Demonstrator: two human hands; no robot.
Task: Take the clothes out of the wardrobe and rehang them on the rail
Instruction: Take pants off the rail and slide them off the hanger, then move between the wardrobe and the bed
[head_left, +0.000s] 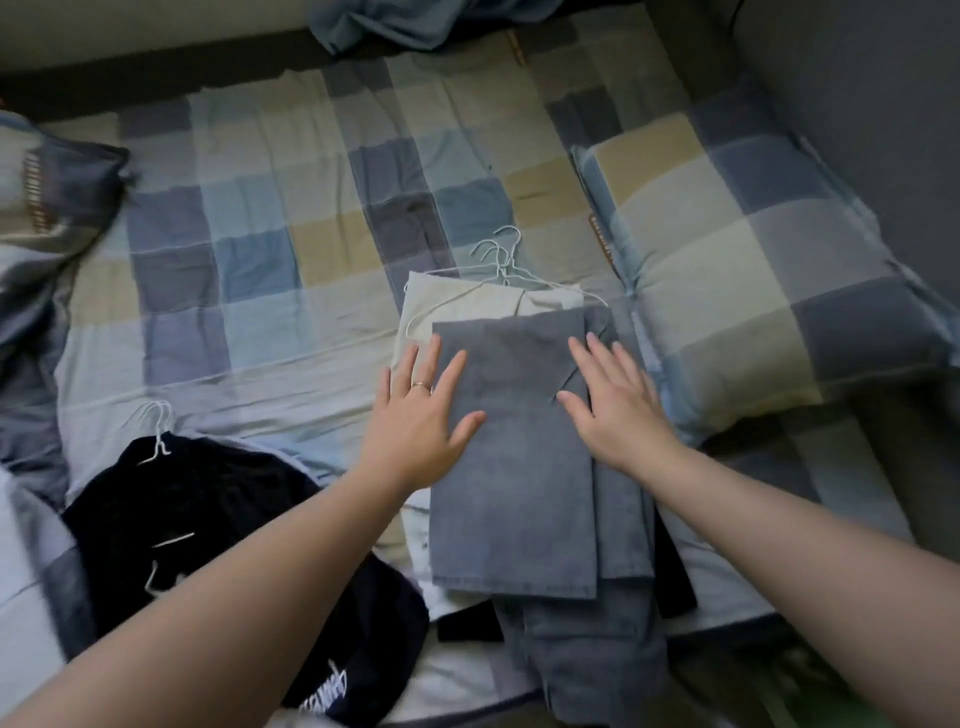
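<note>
A folded grey-blue garment lies on top of a pile of clothes on the bed. Under it shows a pale cream garment with several white wire hangers at its far end. My left hand lies flat with straight fingers on the garment's left edge. My right hand lies flat on its right side, fingers spread. A black garment on white hangers sits at the lower left. No wardrobe or rail is in view.
The bed is covered by a blue, grey and tan checked sheet. A matching pillow lies to the right, another pillow at the left edge. Crumpled blue cloth lies at the far end. A grey headboard is on the right.
</note>
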